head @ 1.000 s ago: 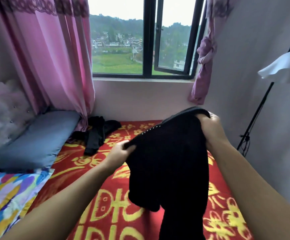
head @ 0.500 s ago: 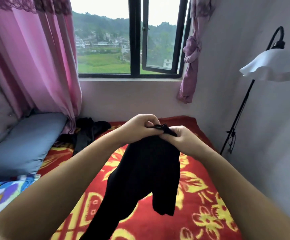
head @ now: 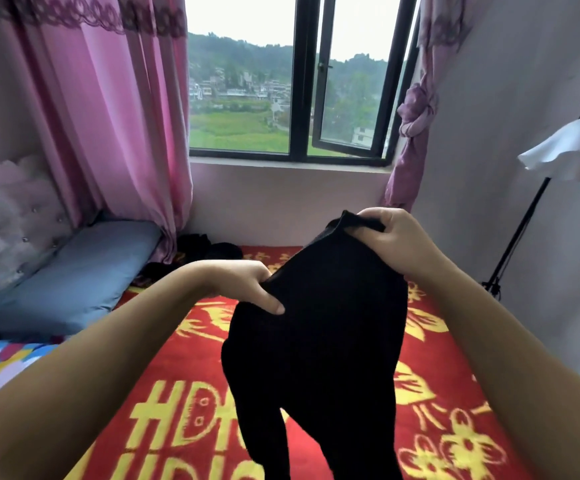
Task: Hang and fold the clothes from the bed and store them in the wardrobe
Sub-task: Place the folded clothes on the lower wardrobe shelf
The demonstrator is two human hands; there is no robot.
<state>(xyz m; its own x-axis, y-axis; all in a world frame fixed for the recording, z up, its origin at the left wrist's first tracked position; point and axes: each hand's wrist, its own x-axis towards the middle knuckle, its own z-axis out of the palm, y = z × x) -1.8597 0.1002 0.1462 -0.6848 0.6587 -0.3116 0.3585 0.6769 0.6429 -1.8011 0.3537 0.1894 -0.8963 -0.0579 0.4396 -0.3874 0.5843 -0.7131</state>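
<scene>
The hands have parted since half a second ago. The left hand (head: 247, 289) and right hand (head: 390, 242) each pinch the black garment (head: 319, 341), held above the bed (head: 184, 403) middle.

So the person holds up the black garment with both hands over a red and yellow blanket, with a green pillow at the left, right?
Not quite: the head view shows the pillow is blue, not green. Both the left hand and right hand do hold the black garment over the red and yellow blanket.

Both hands, left (head: 247, 285) lower, right (head: 390, 237) higher, pinch what seems one dark cloth.
</scene>
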